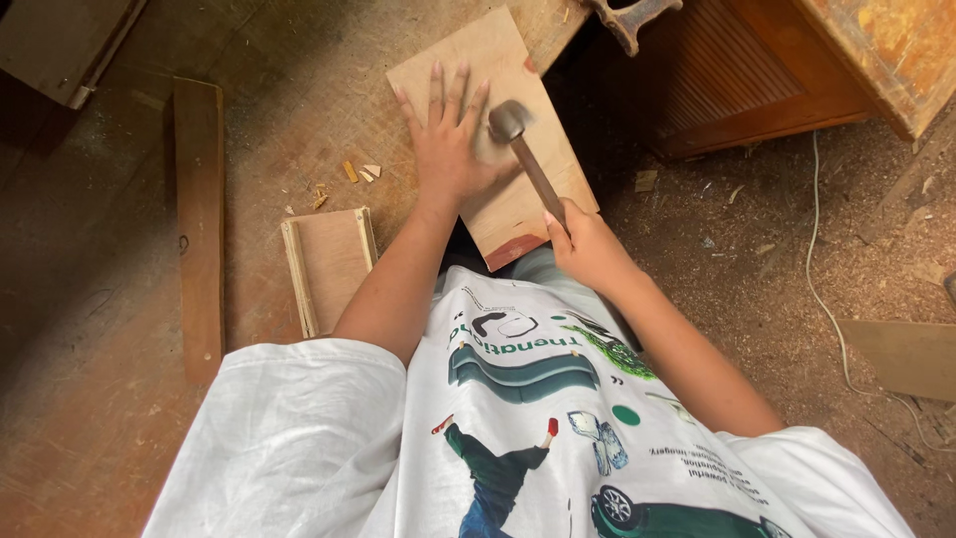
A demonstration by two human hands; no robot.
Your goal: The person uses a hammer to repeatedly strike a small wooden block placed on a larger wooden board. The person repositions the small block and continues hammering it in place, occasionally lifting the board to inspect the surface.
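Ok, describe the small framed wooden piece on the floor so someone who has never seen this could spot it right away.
Start at the big plywood board that the left hand presses flat on the floor while the right hand holds a hammer. Just beside the left forearm lies the small framed panel. Unlike the long dark plank further out, it is short, pale and edged with light strips.

This was a woodworking shop: a sawdust-strewn dirt floor point(777, 269), small pale wood chips point(358, 171) at ten o'clock, a long dark wooden plank point(199, 219) at nine, and an unfinished slatted brown wooden cabinet point(737, 80) at one o'clock.
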